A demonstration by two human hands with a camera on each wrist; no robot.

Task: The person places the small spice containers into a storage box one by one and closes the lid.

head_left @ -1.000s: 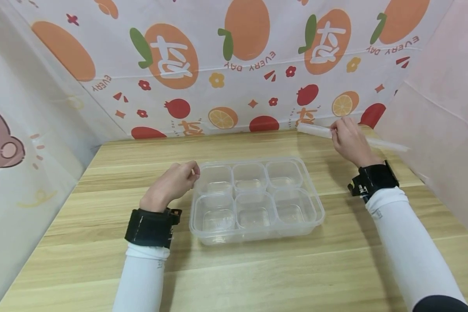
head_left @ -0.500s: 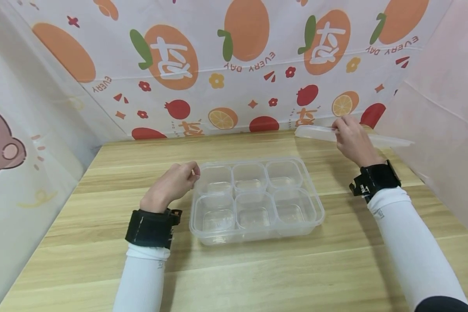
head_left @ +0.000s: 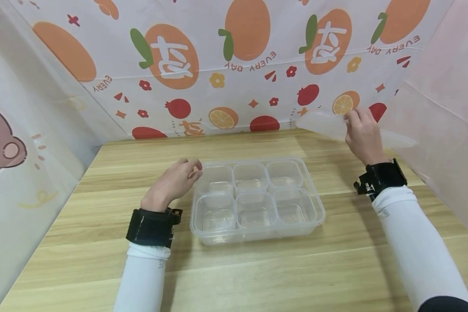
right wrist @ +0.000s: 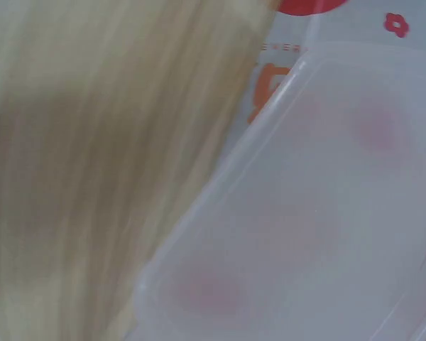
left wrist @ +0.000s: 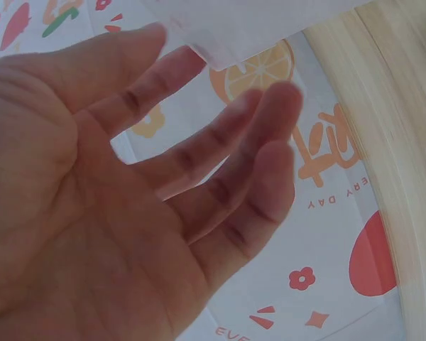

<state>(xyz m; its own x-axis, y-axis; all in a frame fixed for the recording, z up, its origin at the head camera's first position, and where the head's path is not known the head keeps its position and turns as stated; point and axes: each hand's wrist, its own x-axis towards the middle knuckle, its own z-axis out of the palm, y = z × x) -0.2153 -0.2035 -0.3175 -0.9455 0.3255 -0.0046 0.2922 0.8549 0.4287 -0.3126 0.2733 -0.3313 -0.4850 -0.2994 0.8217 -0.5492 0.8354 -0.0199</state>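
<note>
A clear plastic container (head_left: 253,238) with six square compartment boxes (head_left: 256,210) stands on the wooden table. My left hand (head_left: 173,184) is at its far left corner, thumb and index finger apart. In the left wrist view, the fingers of the left hand (left wrist: 128,192) are loosely bent, and the index fingertip meets or overlaps the container's corner (left wrist: 234,42); contact is unclear. At the back right, my right hand (head_left: 364,134) pinches a translucent lid (head_left: 323,123) by its edge, tilted above the table. The lid (right wrist: 291,213) fills much of the right wrist view.
A white curtain (head_left: 257,86) printed with fruit hangs along the table's far edge. Pale sheets (head_left: 433,121) close off the right and left sides. Wooden tabletop (head_left: 257,277) surrounds the container.
My right hand has moved slightly right and up with the lid, which now tilts more and shows more of its face. The left thumb and index finger have spread apart. The container stays put.
</note>
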